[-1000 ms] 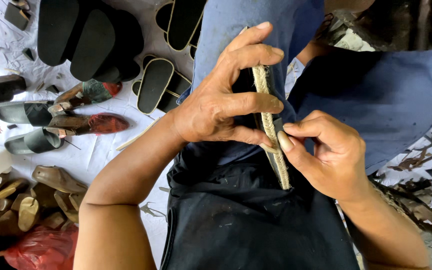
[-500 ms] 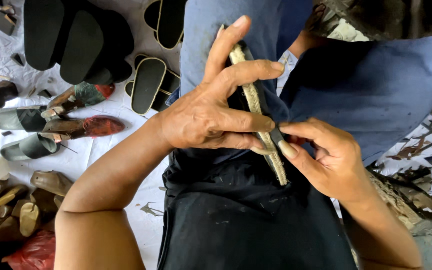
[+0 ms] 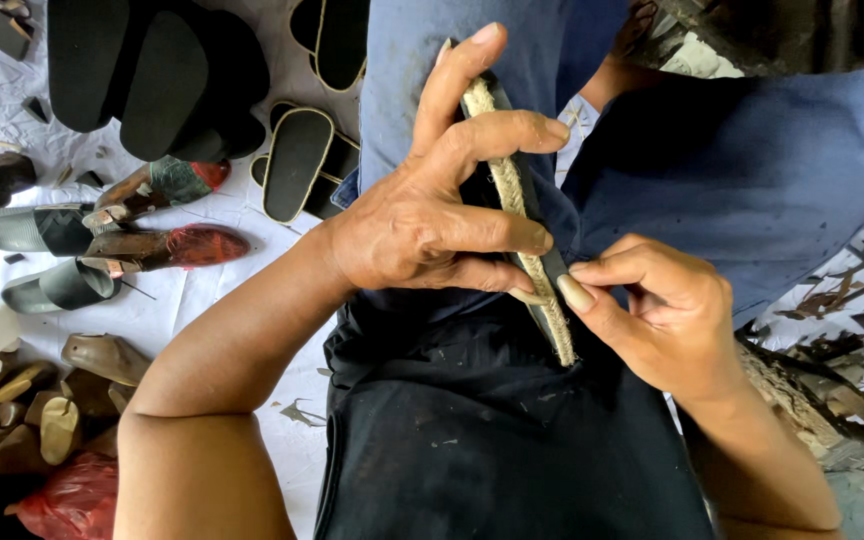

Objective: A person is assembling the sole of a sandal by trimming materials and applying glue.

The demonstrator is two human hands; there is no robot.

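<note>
The left hand (image 3: 422,215) grips a dark sole (image 3: 542,260) edge-up over the lap, fingers curled across it to steady it. The right hand (image 3: 657,315) pinches the rope trim (image 3: 512,195) against that edge, thumb pressing it flat. Other soles (image 3: 297,165) lie on the floor (image 3: 212,300).

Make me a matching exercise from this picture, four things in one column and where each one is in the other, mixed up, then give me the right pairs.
Things:
1. left hand
2. right hand
3. black soles
4. red plastic bag

Places:
A. bottom left corner of the floor
B. pinching the braided rope trim near its lower end
C. stacked on the white sheet, upper left
D. wrapped around the dark sole held edge-up over the lap

Pairs: 1-D, 2-B, 3-C, 4-A
</note>
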